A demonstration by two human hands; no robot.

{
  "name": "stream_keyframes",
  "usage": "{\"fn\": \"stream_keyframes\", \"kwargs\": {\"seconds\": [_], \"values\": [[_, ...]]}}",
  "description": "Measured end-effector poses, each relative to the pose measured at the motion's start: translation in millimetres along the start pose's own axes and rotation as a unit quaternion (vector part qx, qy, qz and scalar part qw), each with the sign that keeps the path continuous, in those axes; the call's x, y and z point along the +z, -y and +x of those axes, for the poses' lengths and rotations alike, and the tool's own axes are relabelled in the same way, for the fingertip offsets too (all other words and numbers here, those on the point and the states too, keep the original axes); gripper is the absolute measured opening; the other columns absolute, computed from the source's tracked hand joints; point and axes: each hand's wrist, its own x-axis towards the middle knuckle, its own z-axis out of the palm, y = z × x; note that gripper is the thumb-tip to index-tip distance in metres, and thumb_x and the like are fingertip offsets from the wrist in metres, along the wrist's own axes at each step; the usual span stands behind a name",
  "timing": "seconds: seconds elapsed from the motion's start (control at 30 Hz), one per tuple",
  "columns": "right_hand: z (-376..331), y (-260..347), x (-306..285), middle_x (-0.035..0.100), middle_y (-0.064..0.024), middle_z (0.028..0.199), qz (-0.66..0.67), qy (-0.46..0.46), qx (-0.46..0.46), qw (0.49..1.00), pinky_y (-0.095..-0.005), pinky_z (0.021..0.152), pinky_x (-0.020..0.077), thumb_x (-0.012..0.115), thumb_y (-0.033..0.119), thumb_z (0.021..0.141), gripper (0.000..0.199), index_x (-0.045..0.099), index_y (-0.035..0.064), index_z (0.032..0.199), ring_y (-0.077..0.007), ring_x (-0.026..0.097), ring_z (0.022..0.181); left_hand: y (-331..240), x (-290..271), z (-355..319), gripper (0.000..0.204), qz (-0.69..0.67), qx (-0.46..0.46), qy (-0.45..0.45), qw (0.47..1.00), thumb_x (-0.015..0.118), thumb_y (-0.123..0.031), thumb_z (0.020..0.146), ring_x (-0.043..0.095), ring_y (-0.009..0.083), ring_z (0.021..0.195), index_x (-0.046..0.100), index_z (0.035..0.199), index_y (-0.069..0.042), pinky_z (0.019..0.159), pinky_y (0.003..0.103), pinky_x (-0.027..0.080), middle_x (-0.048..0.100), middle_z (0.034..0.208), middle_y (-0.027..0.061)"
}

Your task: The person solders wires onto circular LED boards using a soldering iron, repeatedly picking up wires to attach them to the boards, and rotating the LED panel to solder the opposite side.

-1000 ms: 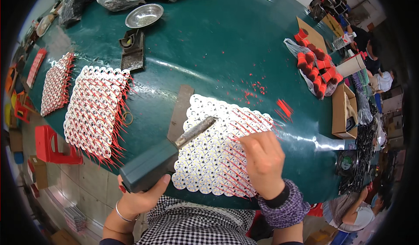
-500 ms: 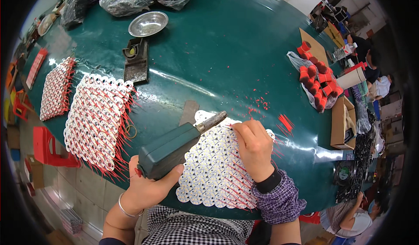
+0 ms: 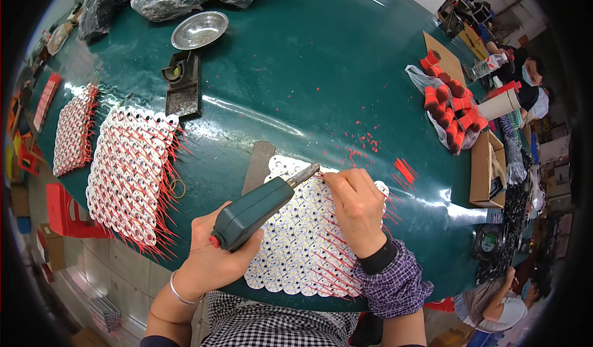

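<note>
Left hand: the left hand (image 3: 216, 254), nearest the table's near edge, has its grip wrapped around the soldering tool's dark green handle.
Soldering tool: the soldering tool (image 3: 256, 214) is over the panel's left side, long axis slanting from near left to far right; its scorched metal tip points away from the person, beside the right fingertips.
Right hand: the right hand (image 3: 355, 205) has its grip pinched together on a red wire (image 3: 321, 173) above the panel's far part.
Panel: the panel (image 3: 284, 254) lies just inside the table's near edge, a sheet of joined white discs with scalloped edges; thin red wires slant across its right side.
Left of panel: smooth, glossy green table (image 3: 213, 155) runs to a wire-bristled stack (image 3: 126, 180) at the left edge.
Beyond panel: red clippings (image 3: 355, 154) scatter past its far edge.
Farther: a dark holder (image 3: 183, 94), then a round, shiny metal dish (image 3: 200, 31).
Right edge: red spools (image 3: 457, 103) in clear plastic.
</note>
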Motion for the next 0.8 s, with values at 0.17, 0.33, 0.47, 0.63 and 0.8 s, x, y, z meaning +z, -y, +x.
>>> {"fn": "stream_keyframes", "kwargs": {"seconds": [0.17,0.33,0.47,0.63,0.8], "values": [[0,1,1,0.060,-0.0083,0.085,0.000,0.003,-0.002,1.000,-0.0361,0.065,0.0494,0.066,-0.002,0.073,0.024,0.067,0.0015,0.097,-0.0247,0.060,0.079,-2,-1,2,0.014,0.043,0.016,0.014,0.999,0.072,-0.001,0.080,0.059,0.0141,0.061,0.068,0.093,0.001,0.058,0.029,0.047,0.062,0.076,0.0074],[0,1,0,0.059,-0.0084,0.085,-0.005,0.006,-0.001,1.000,-0.0361,0.064,0.0493,0.066,-0.002,0.073,0.025,0.067,0.0015,0.097,-0.0248,0.060,0.078,-4,-2,2,0.014,0.055,0.019,0.019,0.998,0.072,-0.001,0.080,0.059,0.0138,0.061,0.068,0.093,0.000,0.057,0.028,0.047,0.063,0.076,0.0071],[2,2,2,0.062,-0.0068,0.082,-0.013,-0.009,0.009,1.000,-0.0347,0.061,0.0496,0.074,-0.005,0.074,0.020,0.070,0.0044,0.092,-0.0229,0.061,0.074,-1,-3,-3,0.015,0.053,0.040,0.008,0.998,0.073,-0.002,0.080,0.062,0.0125,0.061,0.069,0.093,0.001,0.057,0.027,0.048,0.066,0.080,0.0066],[-1,2,3,0.059,-0.0074,0.085,-0.010,-0.017,0.000,1.000,-0.0365,0.066,0.0480,0.067,-0.002,0.072,0.026,0.067,0.0016,0.098,-0.0243,0.059,0.079,-4,-6,-9,0.015,0.059,0.084,-0.015,0.995,0.074,-0.003,0.081,0.063,0.0099,0.060,0.069,0.094,0.000,0.056,0.026,0.048,0.069,0.078,0.0028],[0,6,1,0.059,-0.0060,0.086,-0.028,-0.027,-0.033,0.999,-0.0355,0.067,0.0453,0.067,-0.001,0.073,0.025,0.067,0.0027,0.098,-0.0227,0.058,0.080,0,-6,-15,0.016,-0.013,0.016,-0.032,0.999,0.075,-0.003,0.081,0.062,0.0091,0.060,0.070,0.095,0.000,0.056,0.024,0.048,0.069,0.076,0.0015]]}}
